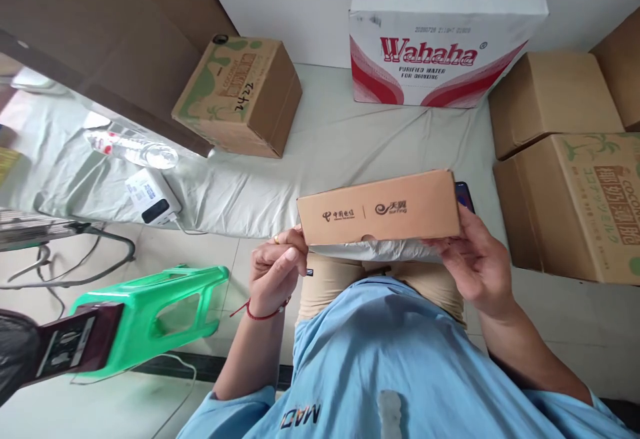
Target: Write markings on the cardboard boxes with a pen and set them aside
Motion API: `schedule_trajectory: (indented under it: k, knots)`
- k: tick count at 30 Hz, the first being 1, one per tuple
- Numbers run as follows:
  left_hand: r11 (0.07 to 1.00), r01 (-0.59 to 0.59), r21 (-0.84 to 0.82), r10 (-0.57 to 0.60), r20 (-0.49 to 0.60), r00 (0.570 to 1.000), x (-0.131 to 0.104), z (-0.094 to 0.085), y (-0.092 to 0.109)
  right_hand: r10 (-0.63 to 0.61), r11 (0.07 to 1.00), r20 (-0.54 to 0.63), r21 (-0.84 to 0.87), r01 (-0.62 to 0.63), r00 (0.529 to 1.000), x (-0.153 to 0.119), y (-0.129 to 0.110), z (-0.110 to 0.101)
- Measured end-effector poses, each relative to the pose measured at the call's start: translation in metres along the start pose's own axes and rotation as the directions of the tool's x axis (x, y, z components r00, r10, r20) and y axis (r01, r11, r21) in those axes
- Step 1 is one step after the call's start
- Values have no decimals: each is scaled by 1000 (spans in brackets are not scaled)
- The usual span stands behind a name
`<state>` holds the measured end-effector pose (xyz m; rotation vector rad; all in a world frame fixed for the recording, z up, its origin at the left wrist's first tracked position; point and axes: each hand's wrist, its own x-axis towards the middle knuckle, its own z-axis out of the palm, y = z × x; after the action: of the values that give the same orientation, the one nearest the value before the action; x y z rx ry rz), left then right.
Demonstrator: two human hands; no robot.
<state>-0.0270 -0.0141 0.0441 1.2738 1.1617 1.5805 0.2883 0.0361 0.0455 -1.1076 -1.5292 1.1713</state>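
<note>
A slim brown cardboard box point(420, 205) with dark Chinese lettering and "Surfing" on its long side is held up above my lap, its right end a little higher. My right hand point(475, 259) grips the right end, thumb at the end face and fingers underneath. At the lower left corner my left hand point(277, 265) is closed, its curled fingers against the box and partly hidden by it. Just past the right end, part of a dark phone point(464, 195) shows; the box and my right hand cover the rest.
On the pale cloth-covered surface point(330, 139) stand a coconut carton point(273, 102), a Wahaha water carton point(435, 52) and several cartons at right, including a printed one point(530, 205). Left lie a plastic bottle point(133, 149) and a white device point(153, 195); below is a green stool point(125, 305).
</note>
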Motion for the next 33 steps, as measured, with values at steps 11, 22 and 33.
schedule_trajectory:
  k: [11,22,33]
  knots:
    - [995,-15,99,8,72,997,-13,-20,-5,150,978,-55,-137,-156,987,20,-4,12]
    - [882,207,423,-189,-84,978,-22,-10,-71,434,313,30,-942,-119,900,48,29,4]
    - [673,-232,702,105,220,970,-26,-9,-97,388,304,-3,-944,-131,921,49,31,13]
